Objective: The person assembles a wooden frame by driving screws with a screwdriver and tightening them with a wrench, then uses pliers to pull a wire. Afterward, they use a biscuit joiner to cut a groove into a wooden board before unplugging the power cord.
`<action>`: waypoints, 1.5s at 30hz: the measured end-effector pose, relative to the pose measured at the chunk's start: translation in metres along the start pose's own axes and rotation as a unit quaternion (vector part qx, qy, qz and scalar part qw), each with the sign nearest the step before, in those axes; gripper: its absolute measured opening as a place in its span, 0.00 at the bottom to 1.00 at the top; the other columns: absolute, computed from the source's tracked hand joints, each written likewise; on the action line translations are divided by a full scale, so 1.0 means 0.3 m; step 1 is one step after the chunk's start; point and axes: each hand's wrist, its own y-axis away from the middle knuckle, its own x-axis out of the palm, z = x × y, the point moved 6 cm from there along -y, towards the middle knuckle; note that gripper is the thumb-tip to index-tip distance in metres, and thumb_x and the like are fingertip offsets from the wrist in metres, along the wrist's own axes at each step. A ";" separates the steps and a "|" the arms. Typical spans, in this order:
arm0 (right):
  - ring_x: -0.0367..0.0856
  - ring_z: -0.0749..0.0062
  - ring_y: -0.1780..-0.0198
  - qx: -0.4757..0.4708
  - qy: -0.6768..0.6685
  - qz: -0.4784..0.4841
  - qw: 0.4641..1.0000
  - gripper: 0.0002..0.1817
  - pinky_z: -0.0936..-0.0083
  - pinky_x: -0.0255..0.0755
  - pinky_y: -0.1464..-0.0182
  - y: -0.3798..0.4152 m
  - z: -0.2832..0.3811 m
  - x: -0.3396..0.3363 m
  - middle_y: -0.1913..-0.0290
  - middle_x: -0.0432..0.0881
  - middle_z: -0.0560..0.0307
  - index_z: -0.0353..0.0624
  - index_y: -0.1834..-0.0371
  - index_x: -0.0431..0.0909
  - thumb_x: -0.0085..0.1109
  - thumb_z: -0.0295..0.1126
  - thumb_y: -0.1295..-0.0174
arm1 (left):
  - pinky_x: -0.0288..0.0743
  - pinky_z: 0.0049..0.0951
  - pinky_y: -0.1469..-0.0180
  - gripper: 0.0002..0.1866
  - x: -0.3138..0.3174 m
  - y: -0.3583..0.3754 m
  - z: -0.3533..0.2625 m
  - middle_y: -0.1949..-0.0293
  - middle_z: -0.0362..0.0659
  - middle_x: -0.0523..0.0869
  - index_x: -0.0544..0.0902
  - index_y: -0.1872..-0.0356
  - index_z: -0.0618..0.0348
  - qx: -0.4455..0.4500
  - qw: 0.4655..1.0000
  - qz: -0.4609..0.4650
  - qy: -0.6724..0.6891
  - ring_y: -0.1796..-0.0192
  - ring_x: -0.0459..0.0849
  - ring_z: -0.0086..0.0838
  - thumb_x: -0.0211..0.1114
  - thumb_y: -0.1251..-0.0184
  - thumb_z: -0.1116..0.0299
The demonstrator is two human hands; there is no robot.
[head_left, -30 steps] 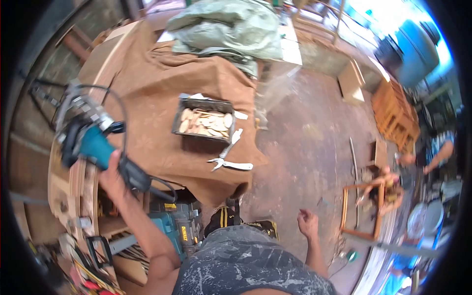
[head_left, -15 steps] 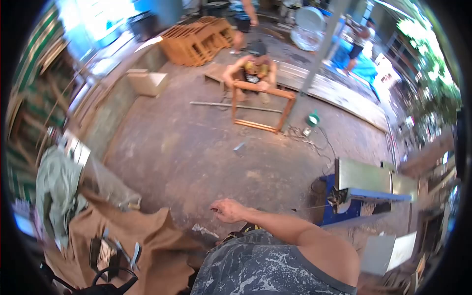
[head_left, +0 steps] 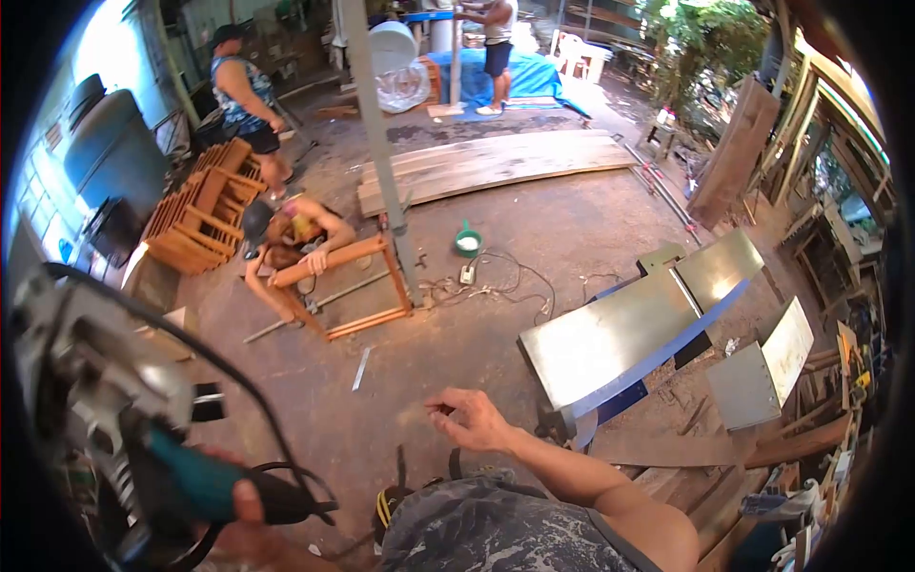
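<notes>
At the lower left, my left hand (head_left: pixel 246 522) is wrapped around the rear of a corded power saw (head_left: pixel 191 469). The saw has a teal housing, a black end and a large grey metal head, blurred and partly cut off by the view's edge. A black cable loops over it. My right hand (head_left: pixel 469 419) hangs in front of my body above the floor, its fingers loosely bent with a gap between them, holding nothing. The nearest machine to it is a metal-topped blue jointer-like machine (head_left: pixel 610 348) on the right.
A crouching person (head_left: pixel 295 234) holds an orange-brown wooden frame (head_left: pixel 367 319). Slatted wooden pieces (head_left: pixel 202 214) are stacked behind. A grey post (head_left: pixel 376 143), wide planks (head_left: pixel 496 167), a green container (head_left: pixel 467 240) and cords (head_left: pixel 519 276) lie ahead. Two people stand farther back.
My view has swung to the right and up. The power saw in my left hand has come into view at the left; the brown cloth has left it. My right hand stays before my body.
</notes>
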 end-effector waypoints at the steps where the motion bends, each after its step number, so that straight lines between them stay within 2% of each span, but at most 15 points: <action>1: 0.88 0.56 0.61 -0.026 -0.043 -0.030 0.998 0.12 0.66 0.81 0.57 -0.030 0.042 -0.041 0.64 0.86 0.47 0.37 0.53 0.83 0.62 0.28 0.38 | 0.82 0.36 0.47 0.41 0.104 -0.005 0.052 0.43 0.52 0.81 0.66 0.31 0.69 -0.017 0.999 0.040 0.027 0.49 0.83 0.36 0.77 0.44 0.71; 4: 0.87 0.59 0.62 -0.077 -0.094 -0.053 0.991 0.11 0.67 0.80 0.59 -0.145 0.091 -0.113 0.65 0.85 0.47 0.36 0.54 0.83 0.63 0.27 0.38 | 0.81 0.35 0.46 0.39 0.393 -0.020 0.210 0.46 0.50 0.83 0.69 0.31 0.61 -0.090 0.982 0.145 0.078 0.50 0.84 0.34 0.78 0.44 0.72; 8: 0.85 0.57 0.66 -0.084 -0.093 -0.118 0.985 0.09 0.70 0.77 0.64 -0.322 0.021 -0.222 0.65 0.86 0.48 0.35 0.55 0.84 0.62 0.23 0.37 | 0.81 0.34 0.48 0.36 0.755 -0.021 0.420 0.51 0.48 0.84 0.71 0.34 0.63 -0.180 0.943 0.261 0.101 0.54 0.85 0.32 0.78 0.45 0.73; 10: 0.85 0.58 0.67 -0.090 -0.068 -0.163 0.980 0.08 0.71 0.77 0.64 -0.417 -0.052 -0.317 0.65 0.86 0.48 0.34 0.55 0.84 0.63 0.23 0.37 | 0.82 0.33 0.50 0.37 0.934 -0.031 0.499 0.53 0.47 0.84 0.71 0.35 0.64 -0.303 0.899 0.297 0.114 0.55 0.85 0.31 0.79 0.46 0.72; 12: 0.85 0.59 0.68 -0.097 -0.040 -0.209 0.972 0.08 0.72 0.77 0.65 -0.482 -0.108 -0.404 0.66 0.86 0.48 0.34 0.56 0.84 0.63 0.23 0.37 | 0.83 0.30 0.57 0.37 1.119 -0.074 0.620 0.56 0.45 0.85 0.71 0.36 0.64 -0.289 0.877 0.348 0.159 0.60 0.87 0.29 0.80 0.48 0.71; 14: 0.86 0.59 0.65 0.017 -0.017 -0.258 0.966 0.08 0.70 0.78 0.60 -0.539 -0.210 -0.512 0.65 0.86 0.46 0.36 0.55 0.85 0.63 0.24 0.37 | 0.83 0.29 0.57 0.35 1.278 -0.133 0.741 0.57 0.45 0.85 0.72 0.38 0.66 -0.228 0.882 0.384 0.149 0.61 0.87 0.29 0.79 0.48 0.70; 15: 0.86 0.59 0.65 0.019 -0.013 -0.267 0.963 0.08 0.70 0.78 0.60 -0.552 -0.247 -0.539 0.65 0.86 0.46 0.36 0.55 0.85 0.63 0.24 0.37 | 0.83 0.29 0.57 0.35 1.348 -0.181 0.765 0.57 0.45 0.85 0.72 0.38 0.66 -0.226 0.879 0.392 0.154 0.61 0.87 0.29 0.79 0.48 0.70; 18: 0.87 0.61 0.64 0.116 0.061 -0.342 0.931 0.08 0.71 0.79 0.58 -0.561 -0.384 -0.665 0.65 0.87 0.46 0.36 0.56 0.85 0.63 0.25 0.36 | 0.80 0.26 0.61 0.29 1.634 -0.263 0.817 0.60 0.42 0.83 0.73 0.44 0.64 -0.277 0.819 0.470 0.177 0.64 0.83 0.24 0.77 0.46 0.77; 20: 0.87 0.70 0.64 0.144 0.091 -0.420 0.891 0.07 0.76 0.78 0.59 -0.554 -0.422 -0.743 0.66 0.88 0.52 0.33 0.56 0.85 0.63 0.25 0.34 | 0.81 0.26 0.61 0.28 1.823 -0.319 0.816 0.59 0.42 0.83 0.73 0.44 0.64 -0.269 0.784 0.506 0.239 0.63 0.84 0.25 0.76 0.46 0.78; 24: 0.86 0.73 0.62 0.219 0.067 -0.518 0.824 0.08 0.77 0.78 0.57 -0.518 -0.581 -0.854 0.65 0.88 0.54 0.33 0.56 0.85 0.63 0.26 0.33 | 0.83 0.31 0.56 0.37 2.174 -0.376 0.862 0.54 0.48 0.84 0.68 0.37 0.66 -0.254 0.768 0.522 0.271 0.57 0.87 0.30 0.79 0.44 0.67; 26: 0.86 0.75 0.60 0.284 0.066 -0.558 0.777 0.09 0.78 0.79 0.55 -0.510 -0.684 -0.922 0.64 0.89 0.55 0.33 0.54 0.85 0.63 0.26 0.33 | 0.84 0.32 0.56 0.36 2.361 -0.387 0.900 0.52 0.49 0.83 0.67 0.37 0.67 -0.233 0.763 0.535 0.280 0.57 0.87 0.32 0.78 0.43 0.67; 30: 0.86 0.75 0.60 0.305 0.064 -0.572 0.759 0.09 0.78 0.78 0.53 -0.580 -0.891 -1.150 0.63 0.89 0.54 0.34 0.54 0.85 0.63 0.26 0.33 | 0.84 0.34 0.57 0.34 2.745 -0.410 0.931 0.55 0.50 0.84 0.70 0.40 0.67 -0.205 0.779 0.510 0.303 0.60 0.88 0.34 0.77 0.44 0.67; 36: 0.88 0.72 0.60 0.289 0.132 -0.528 0.788 0.09 0.76 0.79 0.54 -0.777 -1.198 -1.772 0.65 0.90 0.52 0.33 0.55 0.85 0.62 0.27 0.34 | 0.83 0.35 0.56 0.30 3.269 -0.478 0.936 0.55 0.51 0.84 0.74 0.44 0.70 -0.189 0.832 0.423 0.306 0.61 0.88 0.34 0.75 0.45 0.65; 42: 0.88 0.69 0.62 0.191 0.171 -0.475 0.842 0.08 0.75 0.79 0.56 -1.138 -1.335 -2.288 0.66 0.89 0.50 0.33 0.57 0.85 0.63 0.26 0.34 | 0.82 0.35 0.54 0.29 3.663 -0.497 0.963 0.55 0.49 0.84 0.74 0.44 0.69 -0.180 0.860 0.391 0.275 0.59 0.87 0.34 0.74 0.43 0.65; 45: 0.88 0.65 0.65 0.108 0.125 -0.433 0.886 0.07 0.72 0.79 0.60 -1.372 -1.412 -2.453 0.66 0.88 0.48 0.35 0.58 0.86 0.65 0.22 0.38 | 0.83 0.34 0.54 0.34 3.926 -0.503 1.009 0.53 0.50 0.83 0.68 0.34 0.66 -0.184 0.843 0.400 0.310 0.58 0.87 0.32 0.72 0.42 0.75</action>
